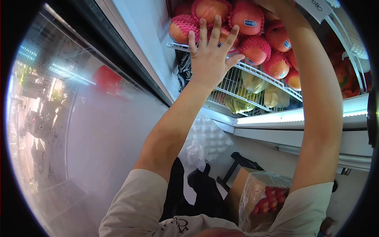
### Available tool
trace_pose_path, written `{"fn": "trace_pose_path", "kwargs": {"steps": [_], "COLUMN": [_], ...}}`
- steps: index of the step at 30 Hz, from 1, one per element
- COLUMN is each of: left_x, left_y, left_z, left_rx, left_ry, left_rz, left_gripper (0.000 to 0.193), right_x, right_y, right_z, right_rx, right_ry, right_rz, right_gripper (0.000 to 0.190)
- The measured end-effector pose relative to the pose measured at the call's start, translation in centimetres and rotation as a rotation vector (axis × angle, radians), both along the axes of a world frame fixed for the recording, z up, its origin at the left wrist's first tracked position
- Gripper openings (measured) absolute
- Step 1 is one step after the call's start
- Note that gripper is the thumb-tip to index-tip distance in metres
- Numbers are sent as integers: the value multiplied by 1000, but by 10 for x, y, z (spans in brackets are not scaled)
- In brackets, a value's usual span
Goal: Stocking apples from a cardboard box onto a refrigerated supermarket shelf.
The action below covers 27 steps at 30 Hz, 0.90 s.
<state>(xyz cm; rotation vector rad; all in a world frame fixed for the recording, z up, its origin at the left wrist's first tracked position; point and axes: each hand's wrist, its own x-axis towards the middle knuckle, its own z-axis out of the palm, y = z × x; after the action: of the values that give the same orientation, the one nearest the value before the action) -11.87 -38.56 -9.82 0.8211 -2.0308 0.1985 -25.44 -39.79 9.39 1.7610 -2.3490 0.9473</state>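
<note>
Fingers spread, my left hand (209, 60) lies against the front of a pile of red apples (254, 50) in pink foam nets. Its fingertips reach over the lower apples, and nothing is gripped in it. The apples sit on a white wire shelf (266, 75) in a lit display fridge, and several bear small stickers. My right arm stretches up past the right side of the pile. Only the edge of my right hand (268, 3) shows at the top of the picture; its fingers are cut off from view.
The fridge's glass door (118, 142) stands at my left. Bagged produce (253, 81) lies on a lower wire shelf. A white light strip (272, 118) runs along the fridge's front. By my feet are a plastic bag (195, 152), and a cardboard box (240, 185) with red fruit (268, 201) under plastic.
</note>
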Motion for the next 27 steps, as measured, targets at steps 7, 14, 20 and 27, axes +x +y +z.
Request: {"fn": "trace_pose_path", "kwargs": {"steps": [7,14,20,27], "left_x": [7,10,32,117], "left_y": [0,13,96,315], "left_z": [5,8,24,0], "left_rx": [14,45,140,916], "left_ry": [-77,-116,-230,-901], "left_rz": [49,59,-80,-685], "left_gripper": [78,80,79,26], "right_x": [32,112,157,118], "right_y": [182,466,634,743], "right_z": [-55,-153,-186,-301], "right_rx": [-333,-217,-79,264], "right_ry": [64,-512,-580,-778], "right_rz": [377,59,-355,-848], "right_gripper": [62,45,30,30]}}
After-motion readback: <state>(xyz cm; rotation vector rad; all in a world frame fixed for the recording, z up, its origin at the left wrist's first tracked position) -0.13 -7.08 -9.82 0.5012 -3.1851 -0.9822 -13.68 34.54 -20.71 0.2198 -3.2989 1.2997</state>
